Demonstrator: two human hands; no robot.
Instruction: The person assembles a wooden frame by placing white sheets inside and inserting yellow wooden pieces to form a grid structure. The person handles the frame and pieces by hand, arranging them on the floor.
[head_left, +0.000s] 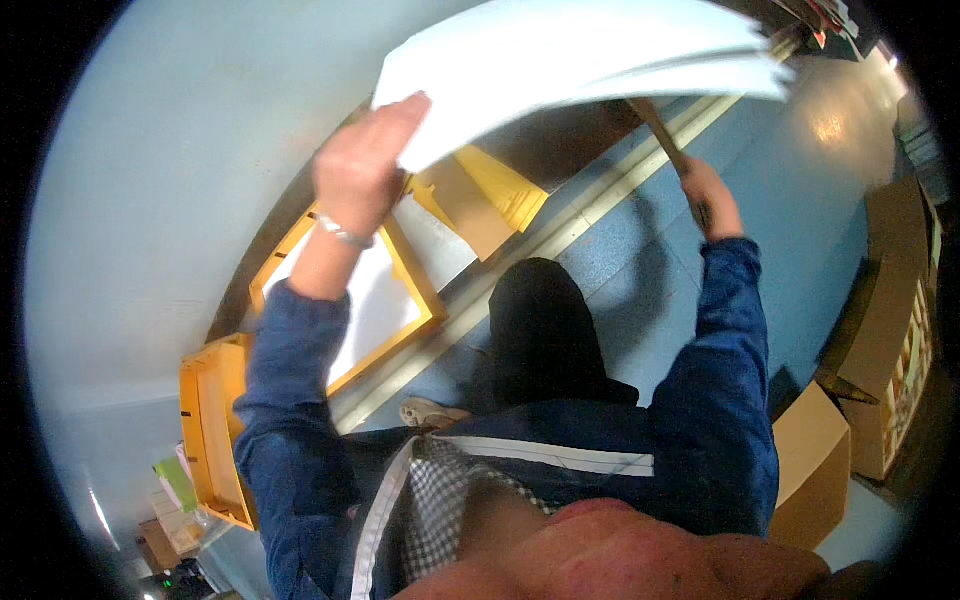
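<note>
A wide, bowed sheaf of white sheets (560,60) is raised across the top of the view, its edges fanned at the right end. My left hand (365,165) has its fingers closed on the sheaf's lower left corner. Off to the right, my right hand (708,198) is wrapped round a thin brown wooden stick (655,130). The stick's far end disappears behind the sheets, so I cannot tell what it belongs to. Below my left forearm lies a yellow frame-like tray (425,285) with white sheets inside.
Yellow folded card pieces (500,190) and a brown card piece (465,210) lie beyond the tray. Another yellow tray (215,430) stands at left. Cardboard boxes (870,340) line the right side. A pale strip (590,215) crosses the blue floor diagonally.
</note>
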